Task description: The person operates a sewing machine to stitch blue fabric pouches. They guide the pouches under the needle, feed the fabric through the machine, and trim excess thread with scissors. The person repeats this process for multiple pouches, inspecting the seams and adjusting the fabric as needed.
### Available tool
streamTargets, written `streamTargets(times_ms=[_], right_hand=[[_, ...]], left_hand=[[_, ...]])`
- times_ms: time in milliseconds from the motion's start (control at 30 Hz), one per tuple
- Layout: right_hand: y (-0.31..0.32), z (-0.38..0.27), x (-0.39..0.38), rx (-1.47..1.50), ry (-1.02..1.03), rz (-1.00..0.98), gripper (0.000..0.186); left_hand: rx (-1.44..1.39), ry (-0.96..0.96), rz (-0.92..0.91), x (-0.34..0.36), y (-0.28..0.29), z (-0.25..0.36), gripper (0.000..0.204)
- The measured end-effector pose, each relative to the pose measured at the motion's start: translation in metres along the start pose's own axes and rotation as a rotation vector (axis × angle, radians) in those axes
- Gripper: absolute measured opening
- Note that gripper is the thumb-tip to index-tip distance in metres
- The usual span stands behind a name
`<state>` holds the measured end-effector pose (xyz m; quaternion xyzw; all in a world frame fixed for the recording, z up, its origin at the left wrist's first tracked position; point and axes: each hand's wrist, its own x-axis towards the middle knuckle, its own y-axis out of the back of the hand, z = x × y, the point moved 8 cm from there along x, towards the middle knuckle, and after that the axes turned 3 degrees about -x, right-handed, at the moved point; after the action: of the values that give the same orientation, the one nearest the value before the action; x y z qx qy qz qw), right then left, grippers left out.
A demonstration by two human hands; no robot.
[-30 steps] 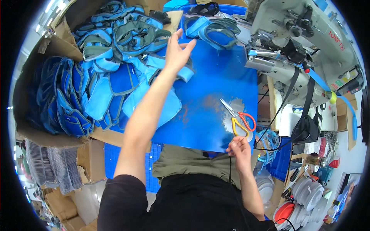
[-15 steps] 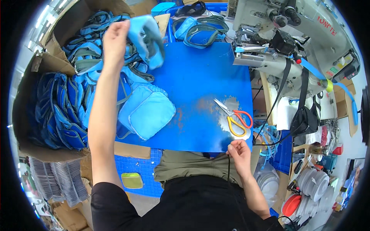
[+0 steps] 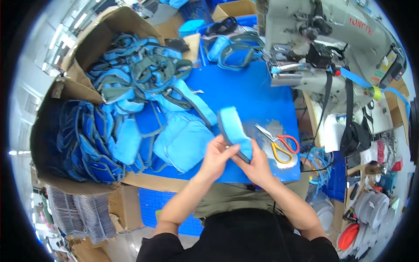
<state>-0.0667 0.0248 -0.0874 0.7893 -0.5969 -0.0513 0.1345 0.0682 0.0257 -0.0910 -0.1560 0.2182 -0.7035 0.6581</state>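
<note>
A light blue padded fabric piece point(image 3: 233, 129) with a grey edge is held edge-up over the near part of the blue table point(image 3: 251, 94). My left hand point(image 3: 217, 155) grips its lower left side and my right hand point(image 3: 256, 163) grips its lower right end. Scissors point(image 3: 279, 142) with one red and one yellow handle lie on the table just right of my hands. A flat light blue padded piece point(image 3: 183, 139) rests to the left of my left hand.
A heap of blue and grey strapped fabric pieces point(image 3: 131, 87) spills from a cardboard box point(image 3: 56, 109) at the left. A grey industrial sewing machine point(image 3: 318, 39) stands at the back right. Crates and stacked white dishes point(image 3: 371, 205) sit at the right, below the table.
My left hand came down from the far heap with the blue padded piece to the near table edge. My right hand rose from the table edge and took hold of the piece too.
</note>
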Motion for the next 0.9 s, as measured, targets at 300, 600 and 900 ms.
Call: streamTargets(times_ms=[300, 600, 900], right_hand=[[0.003, -0.017, -0.017, 0.393, -0.034, -0.202, 0.02], [0.02, -0.054, -0.069, -0.171, 0.476, -0.203, 0.022], [0.029, -0.037, -0.066, -0.226, 0.293, -0.248, 0.014]], left_hand=[[0.055, -0.014, -0.059, -0.002, 0.002, 0.022, 0.064], [-0.389, 0.088, 0.144, 0.021, 0.012, 0.046, 0.035], [-0.728, 0.348, -0.003, 0.01, 0.01, 0.013, 0.029]])
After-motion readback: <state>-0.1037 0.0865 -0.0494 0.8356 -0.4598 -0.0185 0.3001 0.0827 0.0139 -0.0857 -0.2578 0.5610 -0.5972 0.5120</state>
